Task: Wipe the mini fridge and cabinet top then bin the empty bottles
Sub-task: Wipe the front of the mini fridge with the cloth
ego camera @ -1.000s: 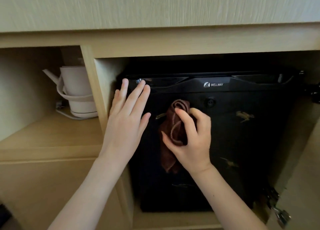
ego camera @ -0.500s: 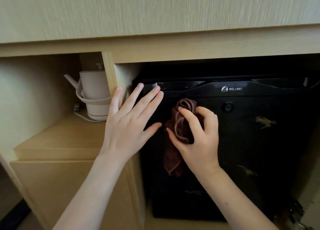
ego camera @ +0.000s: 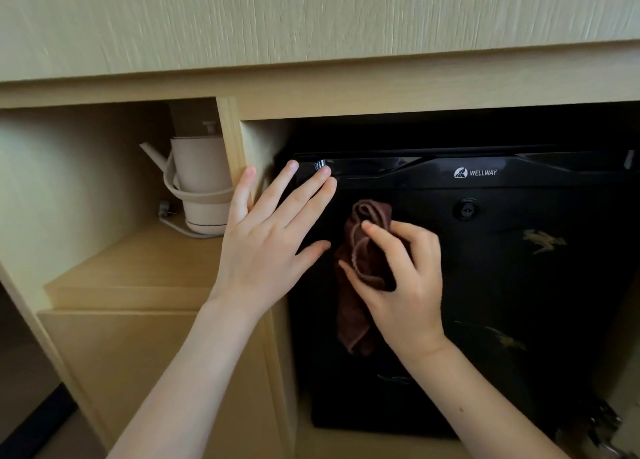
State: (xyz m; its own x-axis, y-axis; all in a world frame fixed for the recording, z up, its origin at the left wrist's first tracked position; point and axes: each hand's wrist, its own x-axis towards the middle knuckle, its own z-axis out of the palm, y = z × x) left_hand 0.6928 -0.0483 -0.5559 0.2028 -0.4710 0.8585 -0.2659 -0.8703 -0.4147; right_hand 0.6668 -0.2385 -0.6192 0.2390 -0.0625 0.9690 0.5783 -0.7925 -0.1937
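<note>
Here, black mini fridge [ego camera: 519, 285] in pale wood cabinet [ego camera: 311, 88], kettle [ego camera: 201, 181] alongside

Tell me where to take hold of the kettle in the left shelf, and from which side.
Probably take the kettle by its looped handle, which wraps around the front of the body. Come in from the open front of the shelf: the spout points left, and the wooden divider hides and blocks its right side. It stands upright on its base.
</note>
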